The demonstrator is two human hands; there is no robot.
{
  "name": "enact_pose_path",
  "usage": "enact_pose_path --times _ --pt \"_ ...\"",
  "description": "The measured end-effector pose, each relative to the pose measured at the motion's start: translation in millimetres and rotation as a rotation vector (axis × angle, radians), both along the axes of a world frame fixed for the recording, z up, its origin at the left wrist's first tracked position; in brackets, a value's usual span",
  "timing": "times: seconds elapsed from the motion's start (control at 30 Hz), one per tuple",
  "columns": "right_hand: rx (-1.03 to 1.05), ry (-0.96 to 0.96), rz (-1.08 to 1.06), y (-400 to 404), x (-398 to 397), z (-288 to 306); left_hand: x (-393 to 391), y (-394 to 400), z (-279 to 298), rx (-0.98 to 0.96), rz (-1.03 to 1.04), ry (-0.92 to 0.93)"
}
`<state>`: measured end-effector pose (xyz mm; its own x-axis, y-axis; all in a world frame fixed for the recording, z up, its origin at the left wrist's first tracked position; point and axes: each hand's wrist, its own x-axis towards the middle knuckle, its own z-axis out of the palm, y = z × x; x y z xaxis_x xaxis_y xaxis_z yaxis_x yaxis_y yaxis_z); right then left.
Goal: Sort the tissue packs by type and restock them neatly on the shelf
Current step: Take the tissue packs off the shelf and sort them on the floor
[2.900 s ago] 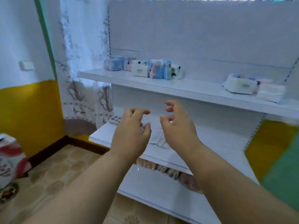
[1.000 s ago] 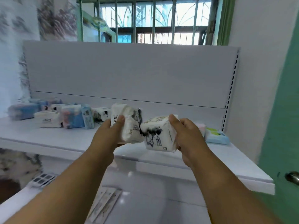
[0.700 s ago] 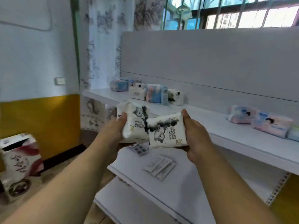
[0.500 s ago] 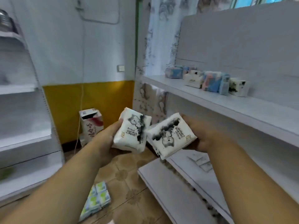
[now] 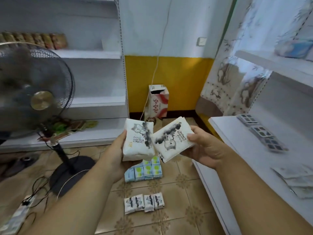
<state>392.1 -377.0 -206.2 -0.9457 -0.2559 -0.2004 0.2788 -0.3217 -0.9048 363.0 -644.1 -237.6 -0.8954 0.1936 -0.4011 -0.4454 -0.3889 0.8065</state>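
Tissue packs filled both hands: left hand (image 5: 116, 155) gripped one pack (image 5: 138, 139), right hand (image 5: 205, 146) gripped another pack (image 5: 172, 139), edges touching.

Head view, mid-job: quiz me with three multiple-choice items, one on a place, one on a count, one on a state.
1. Where do the green-and-blue packs lie?
A. On the floor below the hands
B. On the right-hand shelf
C. Inside the carton

2. How many ink-print packs are held in all?
A. One
B. Two
C. Four

3. What state is the standing carton by the yellow wall in?
A. Taped shut
B. Crushed flat
C. Open at the top

Answers: 1 A, they sit on the floor tiles under the held packs. 2 B, the left hand holds the left pack and the right hand holds the right pack. 3 C, its top shows a dark opening.
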Motion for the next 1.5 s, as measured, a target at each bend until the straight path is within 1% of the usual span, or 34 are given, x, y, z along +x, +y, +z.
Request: enact_pose_path --times 0.13,0.27,0.4,0.5,0.57,0.67,0.73,0.83,0.9,0.97,1.07,1.13,1.2,1.3,1.37,1.43,1.5 --pt "0.209 -0.071 -0.105 -14.5 -64.0 -32.6 -60.0 -30.0 -35.3 -0.004 0.06 -0.036" --pt "0.327 -0.184 -0.068 -40.3 -122.9 -87.2 -105.4 -34.9 -88.6 -0.102 -0.028 -0.07" --pt "0.351 -0.313 -0.273 -76.1 -162.5 -165.1 -134.3 -29.9 -151.2 -0.157 -0.115 -0.186" --pt "0.417 -0.361 -0.378 -92.7 -188.8 -242.1 -151.4 -35.2 -213.1 -0.213 -0.083 -0.216" --pt "0.494 -0.393 -0.392 -102.0 -199.7 -300.9 -155.7 -38.3 -268.8 -0.259 -0.043 -0.273" --pt "0.544 -0.478 -0.353 -111.3 -198.3 -398.6 -148.3 -42.3 -362.0 -0.302 0.04 -0.379" --pt "0.541 -0.525 -0.255 -115.3 -186.7 -462.1 -138.4 -43.1 -426.1 -0.348 0.077 -0.447" --pt "0.502 -0.679 -0.088 -116.3 -158.1 -570.4 -118.8 -45.2 -528.5 -0.456 0.088 -0.503" --pt "0.576 -0.706 -0.053 -119.1 -138.9 -640.4 -103.4 -46.3 -597.8 -0.559 0.085 -0.524" --pt "0.633 -0.708 -0.069 -124.7 -121.0 -706.0 -86.1 -47.4 -659.5 -0.699 0.011 -0.523" --pt "0.714 -0.746 -0.203 -134.6 -110.3 -794.3 -71.4 -51.8 -744.1 -0.9 -0.112 -0.489" --pt "0.786 -0.723 -0.256 -143.9 -114.4 -844.2 -71.2 -56.7 -796.2 -0.958 -0.139 -0.476" --pt "0.834 -0.678 -0.26 -150.3 -122.0 -890.7 -77.9 -61.3 -843.1 -0.968 -0.159 -0.449" --pt "0.845 -0.659 -0.25 -156.6 -131.6 -937.1 -90.0 -67.1 -896.7 -1.038 -0.223 -0.416" --pt "0.86 -0.656 -0.226 -155.9 -130.9 -945.3 -94.7 -70.3 -914.8 -1.082 -0.272 -0.419" --pt "0.864 -0.639 -0.183 -155.7 -129.2 -927.1 -97.3 -69.8 -904.5 -1.115 -0.329 -0.404" --pt "0.839 -0.651 -0.136 -154.3 -123.1 -895.6 -94.3 -64.3 -869.8 -1.184 -0.405 -0.386"
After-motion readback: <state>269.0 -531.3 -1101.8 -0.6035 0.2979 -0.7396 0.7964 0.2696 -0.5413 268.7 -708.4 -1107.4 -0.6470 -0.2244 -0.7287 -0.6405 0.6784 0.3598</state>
